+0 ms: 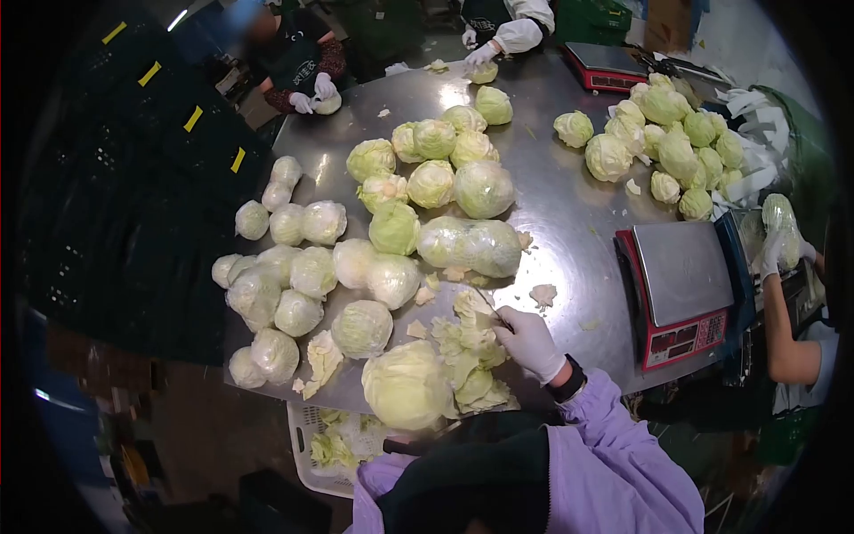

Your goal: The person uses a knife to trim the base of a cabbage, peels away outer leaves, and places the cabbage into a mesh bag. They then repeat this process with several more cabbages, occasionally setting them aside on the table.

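Observation:
My right hand (531, 342), in a white glove, is closed around a knife (487, 303) whose thin blade points away to the upper left. Beside that hand lie loose cabbage leaves (467, 343) heaped near the table edge. A large pale green cabbage (407, 385) rests at the edge in front of my body. My left hand does not show; only the lilac sleeve (378, 476) is visible below the cabbage. Farther up are more bare cabbages (394, 227) and several film-wrapped ones (470, 246).
A white basket (307, 458) with leaf scraps stands below the table edge. To the right is a red scale (680, 276); another scale (605, 67) sits at the far end. Cabbages are piled (680, 156) at the right. Co-workers' gloved hands (313, 95) handle cabbages around the metal table (569, 231).

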Available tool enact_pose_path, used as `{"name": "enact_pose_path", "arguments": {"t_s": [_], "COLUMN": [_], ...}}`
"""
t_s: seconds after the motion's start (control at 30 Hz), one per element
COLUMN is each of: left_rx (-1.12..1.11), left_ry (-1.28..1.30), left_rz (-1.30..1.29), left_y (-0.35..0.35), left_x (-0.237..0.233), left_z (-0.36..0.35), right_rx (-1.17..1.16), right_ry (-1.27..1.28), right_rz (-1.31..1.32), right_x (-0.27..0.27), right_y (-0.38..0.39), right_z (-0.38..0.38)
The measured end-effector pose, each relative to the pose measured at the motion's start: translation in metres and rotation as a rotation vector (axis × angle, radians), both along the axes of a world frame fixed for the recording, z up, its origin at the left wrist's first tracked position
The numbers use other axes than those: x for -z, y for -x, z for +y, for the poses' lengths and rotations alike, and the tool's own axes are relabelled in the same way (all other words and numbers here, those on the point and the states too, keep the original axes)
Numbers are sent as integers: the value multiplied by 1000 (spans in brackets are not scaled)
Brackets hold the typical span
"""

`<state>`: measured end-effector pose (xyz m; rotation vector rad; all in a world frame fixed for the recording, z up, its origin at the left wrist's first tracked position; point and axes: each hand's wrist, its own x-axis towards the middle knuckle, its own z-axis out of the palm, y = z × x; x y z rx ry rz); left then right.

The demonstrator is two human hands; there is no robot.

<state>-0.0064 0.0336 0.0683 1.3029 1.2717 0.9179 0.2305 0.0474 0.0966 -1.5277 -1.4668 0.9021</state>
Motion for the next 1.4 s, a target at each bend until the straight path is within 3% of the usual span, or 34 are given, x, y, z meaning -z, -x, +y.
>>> {"name": "enact_pose_path", "arguments": {"t_s": [0.03,0.07,0.13,0.17,0.23,0.27,0.33,0.4,0.47,0.5,0.57,0.6,0.67,0.7,0.73,0.77,0.8,0.87,0.9,0.93,0.97,1.0,1.03,1.07,1.1,1.13,1.2,1.23,1.27,1.3,1.33,1.4], "left_rx": [53,49,23,31,-81,-80,-14,28,102,104,-148,-154,309,308,-50,-488,-494,224,231,235,362,487,486,309,144,171,202,91,141,193,286,375], "left_ry": [-129,-131,329,335,151,149,250,264,330,330,153,147,313,305,650,1003,1013,302,38,35,253,478,469,523,572,563,-47,526,535,436,341,340], "left_rz": [381,379,-1239,-1234,-663,-661,-774,-849,-1214,-1215,-934,-937,-891,-893,-1520,-2104,-2097,-1217,-687,-687,-1065,-1437,-1440,-1311,-1177,-1184,-390,-1038,-967,-623,-496,-470], "left_y": [-3,1,14,13,8,11,17,22,28,29,28,26,15,10,4,-2,-7,-18,-23,-26,-29,-31,-25,-18,-17,-22,-37,-42,-53,-60,-68,-65], "left_x": [-4,-2,2,-3,-17,-15,-12,-7,15,35,73,62,20,6,-6,-10,-8,0,-7,-14,-22,-33,-16,18,34,24,-16,-37,-51,-57,-59,-56], "left_z": [0,3,9,7,0,-2,-4,-8,-7,-8,-15,-12,-4,-5,-8,-10,-11,-9,-9,-5,3,8,9,15,23,32,38,48,52,47,49,55], "right_rx": [3,-1,-81,-70,10,11,-156,-135,-106,-65,-18,-26,-86,-43,-44,-132,-212,-217,-149,-85,-50,-59,-25,15,83,45,-148,-255,-357,-269,-190,81], "right_ry": [16,14,-81,-82,-388,-390,-99,-142,-187,-199,-154,-157,-76,-154,-157,-111,-60,-47,-118,-187,431,429,462,486,-78,-102,387,427,442,396,348,107], "right_rz": [-64,-66,163,166,38,39,46,-25,-99,-39,-16,-17,-315,-368,-371,-74,228,336,258,177,702,696,595,493,-133,-134,722,1005,1279,1307,1335,1561], "right_x": [-3,-5,-15,-21,-31,-34,-38,-29,-23,-22,-3,15,40,31,17,1,-14,-28,-23,-18,-16,-3,20,46,92,99,31,55,83,90,91,57], "right_y": [-3,2,24,37,57,55,48,50,49,46,36,25,7,6,6,8,12,28,36,39,32,25,14,1,-6,-13,-26,-30,-35,-28,-20,-21], "right_z": [0,-4,-17,-18,-17,-16,-10,-10,-10,-8,-2,1,5,-1,-2,-2,-4,-3,-2,0,7,11,18,29,24,15,-8,-13,-22,-27,-21,-15]}}
